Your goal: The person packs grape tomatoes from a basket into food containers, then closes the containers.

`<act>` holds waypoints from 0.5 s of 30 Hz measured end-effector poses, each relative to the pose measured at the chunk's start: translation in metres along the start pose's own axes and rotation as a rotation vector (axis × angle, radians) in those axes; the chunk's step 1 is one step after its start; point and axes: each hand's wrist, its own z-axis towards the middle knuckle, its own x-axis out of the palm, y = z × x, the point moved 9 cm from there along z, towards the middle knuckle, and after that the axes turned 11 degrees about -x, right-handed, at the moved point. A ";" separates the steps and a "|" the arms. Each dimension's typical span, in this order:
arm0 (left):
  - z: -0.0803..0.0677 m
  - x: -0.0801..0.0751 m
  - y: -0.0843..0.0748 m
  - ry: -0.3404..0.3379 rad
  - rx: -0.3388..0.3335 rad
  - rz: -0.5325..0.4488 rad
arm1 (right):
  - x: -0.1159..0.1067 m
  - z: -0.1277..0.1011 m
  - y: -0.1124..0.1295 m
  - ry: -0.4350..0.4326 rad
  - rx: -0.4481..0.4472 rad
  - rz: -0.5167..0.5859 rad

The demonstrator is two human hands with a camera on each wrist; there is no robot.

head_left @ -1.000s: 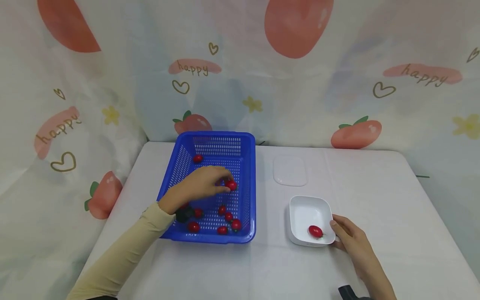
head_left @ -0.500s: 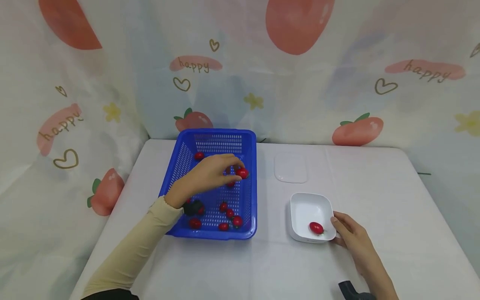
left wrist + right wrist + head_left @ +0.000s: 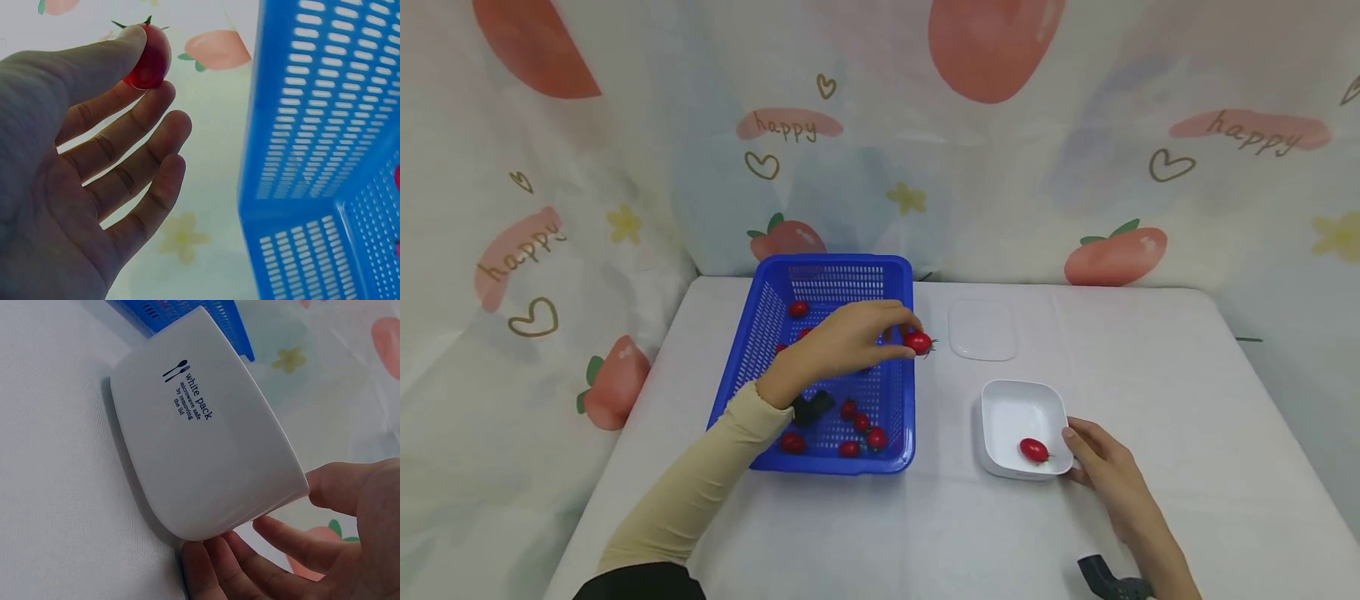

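Observation:
My left hand (image 3: 857, 337) pinches a red cherry tomato (image 3: 917, 342) between thumb and forefinger, held above the right rim of the blue basket (image 3: 904, 417). The left wrist view shows the same tomato (image 3: 149, 55) at my fingertips, with the other fingers spread. Several more tomatoes (image 3: 861, 422) lie in the basket. My right hand (image 3: 1093, 454) touches the right side of a white bowl (image 3: 1000, 408) that holds one tomato (image 3: 1033, 450). In the right wrist view my fingers (image 3: 262, 562) rest against the bowl's outer wall (image 3: 206, 444).
A white lid (image 3: 982, 331) lies flat behind the bowl. The table (image 3: 1150, 375) has a white cover and is backed by a printed curtain. A dark wrist strap (image 3: 812, 407) sits on my left forearm, over the basket.
My left hand has lifted a tomato out of the basket and carried it rightward, up to the basket's right rim. The right hand stays against the bowl.

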 end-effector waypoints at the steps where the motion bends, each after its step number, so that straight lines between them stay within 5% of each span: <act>1: 0.001 0.001 -0.003 0.006 0.008 0.001 | 0.000 0.000 0.000 0.002 0.003 0.002; 15: 0.027 0.018 -0.041 0.075 0.101 -0.041 | -0.001 0.000 -0.001 -0.003 -0.005 0.008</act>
